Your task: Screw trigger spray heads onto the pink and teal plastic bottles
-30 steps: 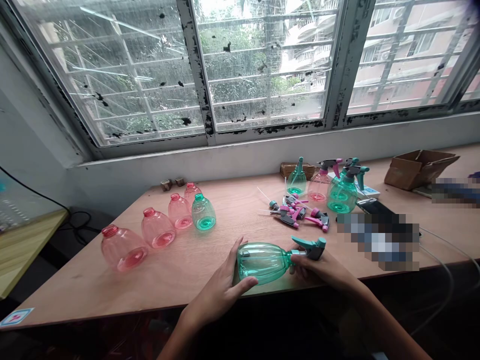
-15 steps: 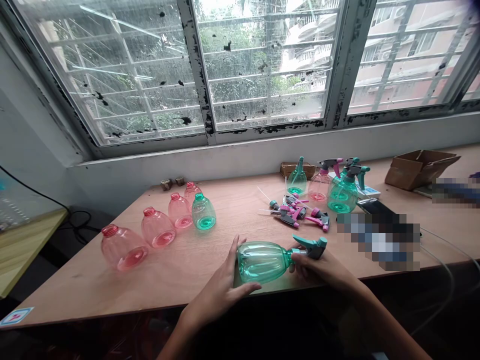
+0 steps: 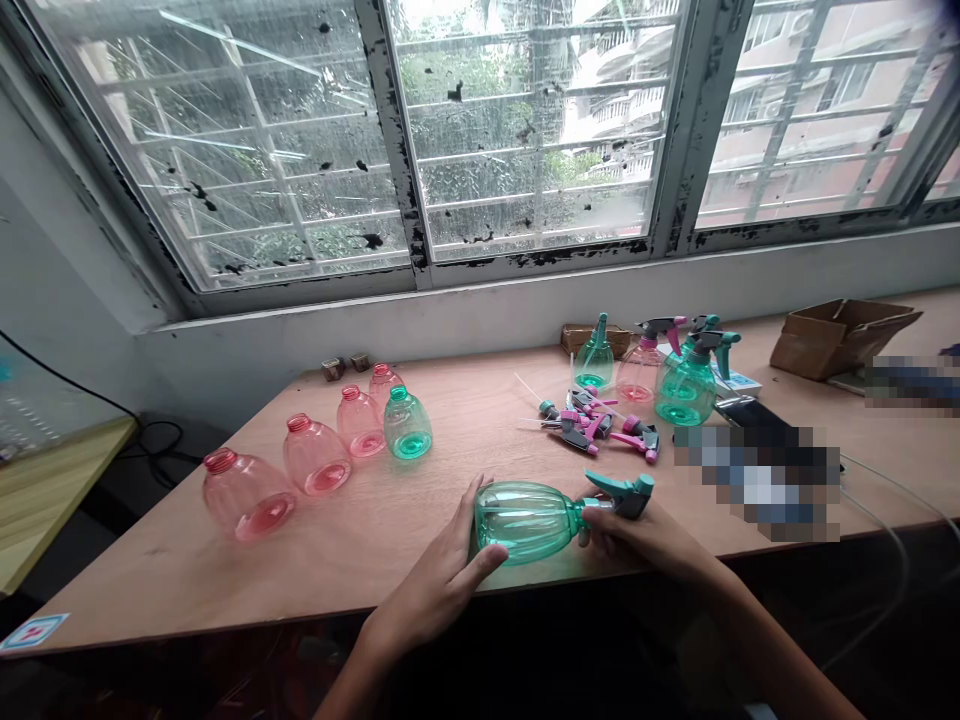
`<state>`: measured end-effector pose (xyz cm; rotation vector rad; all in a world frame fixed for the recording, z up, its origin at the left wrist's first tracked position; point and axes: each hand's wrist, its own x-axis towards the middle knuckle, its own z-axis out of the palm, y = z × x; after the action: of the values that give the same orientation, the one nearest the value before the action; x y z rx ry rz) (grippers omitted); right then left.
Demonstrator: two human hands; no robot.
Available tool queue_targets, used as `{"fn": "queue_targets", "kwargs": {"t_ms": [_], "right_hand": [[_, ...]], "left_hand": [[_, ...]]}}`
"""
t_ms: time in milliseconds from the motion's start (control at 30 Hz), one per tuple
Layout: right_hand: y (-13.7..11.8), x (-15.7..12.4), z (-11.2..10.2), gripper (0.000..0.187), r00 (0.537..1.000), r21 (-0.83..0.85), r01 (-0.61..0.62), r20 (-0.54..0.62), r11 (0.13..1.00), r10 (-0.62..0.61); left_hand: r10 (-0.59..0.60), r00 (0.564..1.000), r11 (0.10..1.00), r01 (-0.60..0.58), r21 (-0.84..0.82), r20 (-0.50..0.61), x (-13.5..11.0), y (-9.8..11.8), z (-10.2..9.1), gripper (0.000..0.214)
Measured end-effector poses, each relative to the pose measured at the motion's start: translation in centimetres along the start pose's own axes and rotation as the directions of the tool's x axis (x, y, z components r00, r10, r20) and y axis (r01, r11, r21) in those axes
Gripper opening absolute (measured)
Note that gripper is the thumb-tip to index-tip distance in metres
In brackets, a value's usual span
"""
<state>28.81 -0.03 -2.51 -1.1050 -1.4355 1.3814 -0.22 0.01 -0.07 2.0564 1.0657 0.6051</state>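
A clear green spray bottle (image 3: 525, 522) lies on its side in the air above the table's front edge, its base to the left. Its grey and teal trigger head (image 3: 622, 492) sits at the bottle's neck. My left hand (image 3: 454, 570) cups the base, thumb in front and fingers behind. Around the neck and spray head, my right hand (image 3: 637, 530) has its fingers closed; some of them are hidden. Behind the bottle lies a pile of loose pink and grey trigger heads (image 3: 592, 425) with thin tubes.
Several headless pink bottles (image 3: 315, 460) and a green one (image 3: 409, 425) stand at the left. Bottles with spray heads (image 3: 686, 385) stand at the back right, near a cardboard box (image 3: 832, 345) and a dark phone (image 3: 757, 420). The window wall borders the table (image 3: 172, 580).
My left thumb has shifted up and slightly left along the bottle's base. The bottle and my right hand stay nearly in place.
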Motion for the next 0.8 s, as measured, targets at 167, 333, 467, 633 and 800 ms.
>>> {"fn": "queue_targets", "kwargs": {"t_ms": [167, 333, 467, 633, 800], "right_hand": [[0.1, 0.0, -0.1, 0.052, 1.0, -0.005, 0.003, -0.006, 1.0, -0.003], [0.2, 0.0, -0.2, 0.052, 1.0, -0.034, -0.001, 0.003, 0.999, 0.002], [0.0, 0.0, -0.1, 0.047, 0.999, -0.066, 0.003, -0.034, 0.998, -0.005], [-0.1, 0.0, 0.1, 0.038, 0.996, -0.037, 0.033, -0.083, 0.999, -0.036], [0.7, 0.1, -0.4, 0.045, 0.999, -0.053, 0.012, -0.035, 0.999, -0.014]], "left_hand": [[0.053, 0.999, 0.997, -0.053, 0.061, -0.01, 0.3, -0.5, 0.5, 0.104], [0.059, 0.998, 0.996, -0.058, 0.062, -0.01, 0.3, -0.8, 0.6, 0.109], [0.036, 0.999, 0.999, -0.036, 0.01, -0.002, 0.1, -0.3, 0.2, 0.084], [-0.007, 1.0, 1.0, 0.007, 0.004, -0.022, 0.0, 0.2, 0.2, 0.077], [0.022, 1.0, 1.0, -0.022, 0.015, -0.019, 0.0, 0.4, 0.2, 0.076]]}}
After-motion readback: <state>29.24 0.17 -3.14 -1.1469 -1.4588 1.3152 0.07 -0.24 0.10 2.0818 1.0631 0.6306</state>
